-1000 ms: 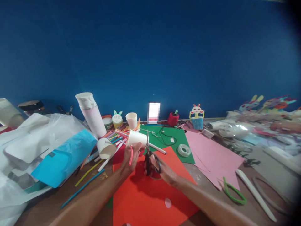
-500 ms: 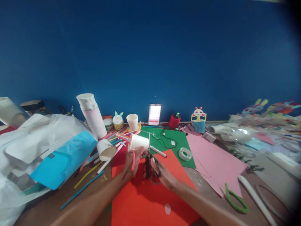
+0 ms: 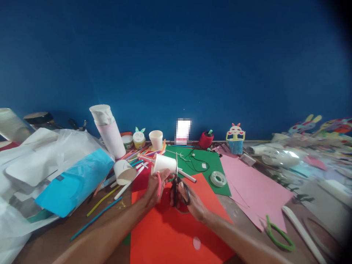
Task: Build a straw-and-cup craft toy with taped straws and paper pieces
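Observation:
My left hand (image 3: 160,182) grips a white paper cup (image 3: 165,164) lying on its side in the air, its rim toward the right. A pink pipe cleaner (image 3: 159,184) hangs down by the cup's left end. My right hand (image 3: 184,194) has its fingers in the handles of black-handled scissors (image 3: 176,179), whose blades point up beside the cup's rim. Whether the blades touch the rim is hard to tell. Both hands are over a red-orange sheet (image 3: 176,234).
A green sheet (image 3: 189,157) bears a tape roll (image 3: 218,179) and a marker (image 3: 187,175). Pink sheets (image 3: 255,187) lie right. Left are another cup (image 3: 124,172), a tall stack (image 3: 108,132), a blue sheet (image 3: 74,183) and plastic bags. A blue wall stands behind.
The view has shifted slightly, so most things appear a little to the right. Both hands keep their hold on the cup and scissors.

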Available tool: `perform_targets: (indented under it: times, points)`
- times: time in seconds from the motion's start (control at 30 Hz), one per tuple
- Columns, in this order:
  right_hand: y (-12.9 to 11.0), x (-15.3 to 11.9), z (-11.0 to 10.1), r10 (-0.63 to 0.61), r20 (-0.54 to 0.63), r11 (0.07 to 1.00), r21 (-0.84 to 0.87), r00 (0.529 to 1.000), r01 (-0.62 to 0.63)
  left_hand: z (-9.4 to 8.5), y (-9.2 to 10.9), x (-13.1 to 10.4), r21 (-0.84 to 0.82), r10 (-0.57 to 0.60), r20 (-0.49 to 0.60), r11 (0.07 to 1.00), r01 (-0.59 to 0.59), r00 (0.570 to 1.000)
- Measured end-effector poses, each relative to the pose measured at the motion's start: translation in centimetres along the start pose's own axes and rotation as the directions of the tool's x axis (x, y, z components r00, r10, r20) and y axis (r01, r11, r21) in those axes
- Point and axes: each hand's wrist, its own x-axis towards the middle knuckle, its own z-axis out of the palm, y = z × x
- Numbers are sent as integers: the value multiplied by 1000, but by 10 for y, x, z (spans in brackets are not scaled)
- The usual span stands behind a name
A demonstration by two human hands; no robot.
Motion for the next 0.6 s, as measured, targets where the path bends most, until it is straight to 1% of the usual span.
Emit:
perform_targets:
  times: [0.1,0.23,0.4,0.5,0.6]
  points:
    - [0,0,0,-1,-3,1000,-6,1000,1,0,-1,2,-13,9,-20,1000,-9,1000]
    - [3,0,1,4,-30,999,37,1000,-3,1,0,2,-25,16,-15,1000,-17,1000]
    - [6,1,0,-19,-56,999,50,998,22,1,2,-1,-31,42,18,999,-41,999]
    - [5,3,0,-44,-85,997,52,995,49,1,3,-3,-28,47,68,999,-45,997]
    - [3,4,0,-56,-78,996,68,995,61,1,3,-2,-48,68,84,997,-64,994]
